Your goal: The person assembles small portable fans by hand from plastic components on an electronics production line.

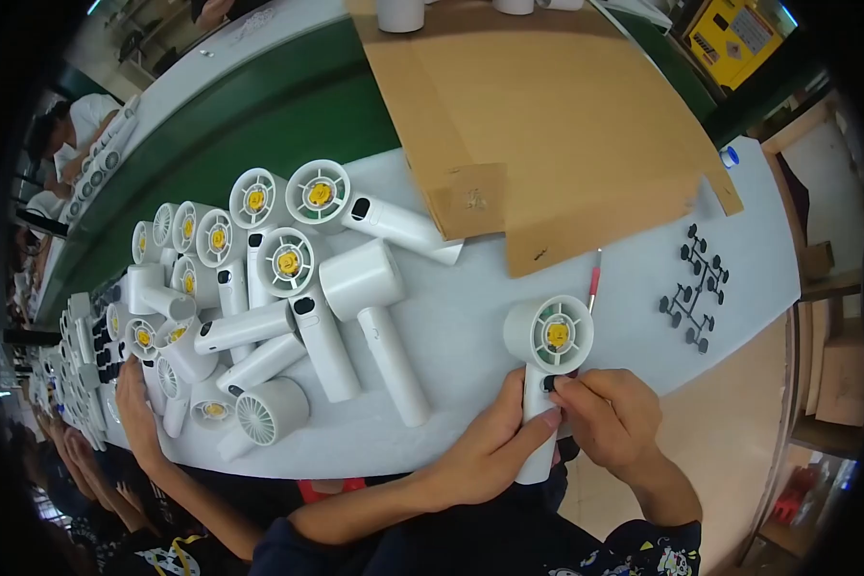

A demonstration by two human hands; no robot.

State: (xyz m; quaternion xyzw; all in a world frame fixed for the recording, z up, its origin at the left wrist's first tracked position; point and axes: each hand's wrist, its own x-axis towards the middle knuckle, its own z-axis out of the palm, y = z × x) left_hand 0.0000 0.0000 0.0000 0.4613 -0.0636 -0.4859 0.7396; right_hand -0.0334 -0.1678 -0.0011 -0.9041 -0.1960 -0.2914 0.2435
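Note:
My left hand (499, 437) is wrapped round the handle of a white handheld fan (538, 336), held upright with its round head at the top. Inside the ring of that head, spokes surround a yellow centre. A small black oval (548, 382) shows on the upper handle. My right hand (610, 413) is closed in a pinch against the handle beside this oval; whatever its fingertips may hold is hidden. Left of my hands lies a pile of similar white fans (293, 264), some with yellow centres facing up.
A large cardboard sheet (566, 125) covers the far part of the table. Black branching frames of small round parts (696, 288) lie at right, and a red-handled tool (594, 285) lies behind the held fan. At left, a co-worker's hand (136, 408) touches the pile.

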